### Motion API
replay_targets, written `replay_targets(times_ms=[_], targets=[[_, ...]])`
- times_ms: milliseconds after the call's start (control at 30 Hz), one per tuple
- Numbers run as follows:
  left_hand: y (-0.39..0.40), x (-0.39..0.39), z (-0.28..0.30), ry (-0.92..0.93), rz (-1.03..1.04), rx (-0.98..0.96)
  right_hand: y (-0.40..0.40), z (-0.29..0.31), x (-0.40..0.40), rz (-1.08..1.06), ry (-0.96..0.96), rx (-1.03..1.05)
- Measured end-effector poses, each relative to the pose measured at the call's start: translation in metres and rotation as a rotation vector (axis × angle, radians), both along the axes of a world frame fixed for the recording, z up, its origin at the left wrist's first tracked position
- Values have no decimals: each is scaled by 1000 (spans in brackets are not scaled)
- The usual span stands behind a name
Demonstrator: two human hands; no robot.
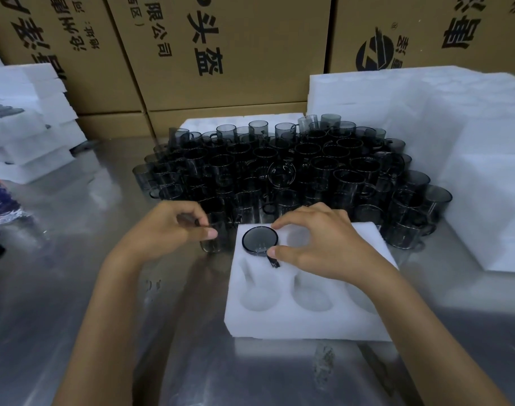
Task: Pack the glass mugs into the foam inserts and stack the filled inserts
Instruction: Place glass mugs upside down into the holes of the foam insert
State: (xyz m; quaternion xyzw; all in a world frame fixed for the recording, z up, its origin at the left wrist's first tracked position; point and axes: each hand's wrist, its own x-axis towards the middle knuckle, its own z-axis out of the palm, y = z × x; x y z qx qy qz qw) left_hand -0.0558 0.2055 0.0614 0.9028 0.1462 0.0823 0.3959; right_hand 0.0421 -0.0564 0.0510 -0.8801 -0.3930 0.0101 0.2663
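Mugs: one (259, 240) is pinched into the foam insert (306, 320) by the right grip (317, 247); another (215, 235) is clasped in the left grip (174, 227); five pockets beside remain unfilled.

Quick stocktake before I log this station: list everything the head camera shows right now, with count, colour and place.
Foam insert: one, white, front centre on the table; one mug in it, other visible pockets empty.
Seated mug: one, smoky grey, far-left pocket.
Second mug: one, grey, standing just left of the insert.
Loose mugs: dozens, grey, massed behind the insert.
Foam stacks: white, right and far left.
Cartons: several, brown, along the back.
Table: one, shiny metal.
Left hand: grips the second mug.
Right hand: pinches the seated mug.
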Motion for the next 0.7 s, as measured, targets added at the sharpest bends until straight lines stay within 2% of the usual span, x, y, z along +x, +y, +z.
replay_targets(times_ms=[133, 233, 333, 433, 533, 700], targets=[[-4, -7, 14, -274, 20, -307, 0, 3, 2, 9, 204, 186], [-20, -6, 19, -407, -122, -468, 3, 11, 2, -37, 390, 464], [-42, -2, 20, -388, -354, -552, -1, 19, 3, 36, 631, 624], [-57, 3, 17, -313, -505, -511, -9, 23, 6, 161, 800, 668], [-63, 6, 14, -312, -521, -520, -16, 26, 8, 180, 811, 684], [-76, 10, 10, -327, -590, -675, -32, 30, 17, 224, 750, 568]])
